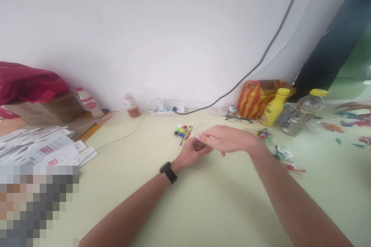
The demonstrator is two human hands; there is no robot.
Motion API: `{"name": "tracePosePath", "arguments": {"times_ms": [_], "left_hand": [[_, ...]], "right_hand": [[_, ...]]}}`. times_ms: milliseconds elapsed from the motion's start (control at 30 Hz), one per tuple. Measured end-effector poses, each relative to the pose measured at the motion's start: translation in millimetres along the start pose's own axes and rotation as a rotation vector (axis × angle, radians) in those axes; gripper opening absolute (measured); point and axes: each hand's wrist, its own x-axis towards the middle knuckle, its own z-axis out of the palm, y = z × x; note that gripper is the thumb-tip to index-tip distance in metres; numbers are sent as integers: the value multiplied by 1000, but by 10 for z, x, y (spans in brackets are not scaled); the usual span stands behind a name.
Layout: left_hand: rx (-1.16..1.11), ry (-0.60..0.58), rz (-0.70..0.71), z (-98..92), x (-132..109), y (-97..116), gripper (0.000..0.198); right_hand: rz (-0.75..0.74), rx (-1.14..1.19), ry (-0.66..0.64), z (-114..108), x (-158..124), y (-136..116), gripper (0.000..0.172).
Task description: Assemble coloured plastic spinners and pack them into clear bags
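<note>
My left hand (189, 154), with a black watch (168, 172) on its wrist, is curled round a small dark brownish thing (199, 145) whose kind I cannot make out. Over it, from the right, reaches my right hand (224, 138), its fingers bent down at the same thing and partly hiding it. A faint clear plastic edge (201, 126) shows just behind my hands. To their left lie several small round coloured pieces (181, 130), in white, red, green, yellow, blue and black. Beside these lie thin blue, yellow and red sticks (185, 136).
Eyeglasses (239, 119), a striped bag (249, 100), a yellow bottle (275, 108) and a clear bottle (304, 112) stand right. Bagged plastic parts (285, 156) lie nearer. A power strip (165, 110) and drink bottle (131, 106) line the wall. Another person's hand (355, 107) is far right.
</note>
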Motion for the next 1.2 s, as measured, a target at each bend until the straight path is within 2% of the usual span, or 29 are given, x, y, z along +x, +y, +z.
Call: {"name": "tracePosePath", "arguments": {"times_ms": [133,200,300,400,467,533,567,633,700,800,900,1033,1200], "left_hand": [[-48,3,13,4,8,11,43],[-71,9,10,-7,18,8,41],[-62,38,-67,-49,38,15,38],[-80,29,-159,-108,64,60,41],[-115,30,-140,-144,81,116,41],[-154,34,-100,-169,95,180,43],[-175,29,-92,-179,100,211,45],[-210,31,-91,-196,109,261,45],[-240,81,-69,-217,121,287,38],[-241,168,-48,-262,147,288,26],[-126,221,-81,-316,179,283,27],[13,231,-32,-387,214,308,34],[172,194,16,-482,235,287,38]], "right_hand": [[-20,14,3,-1,21,25,43],[-52,13,50,-47,6,36,34],[-110,-48,286,-164,-31,85,30],[-136,-78,590,-264,-33,206,42],[-140,-22,643,-281,9,320,56],[-143,109,560,-256,86,433,64],[-155,191,504,-235,133,481,63],[-186,328,410,-189,226,553,50],[-201,392,363,-154,295,589,33],[-200,385,382,-126,334,597,20],[-223,390,379,-87,343,588,23],[-238,492,270,37,435,622,35],[-226,524,221,201,608,737,19]]}}
